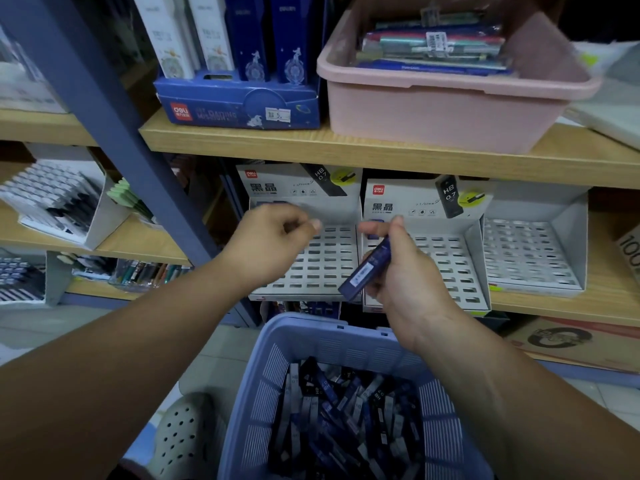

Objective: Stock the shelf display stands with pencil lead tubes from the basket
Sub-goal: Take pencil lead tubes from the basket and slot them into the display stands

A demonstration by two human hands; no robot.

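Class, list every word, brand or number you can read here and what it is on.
"deli": blue display box, left stand header, right stand header.
"5.": price sticker on that box.
"黑晶", "HB 0.7": both stand headers.
"HB": tubes in the basket.
"100": carton far right.
Unreadable: label on tube in right hand; barcode tag in pink tub.

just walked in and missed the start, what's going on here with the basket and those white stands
A person is stocking the white slotted display stands on the shelf with pencil lead tubes from the blue basket below, which holds many more. The right hand holds one dark blue tube in front of the middle stand. The left hand, fingers curled, is at the top of the left stand; whether it holds anything cannot be told. Most slots that show are empty.
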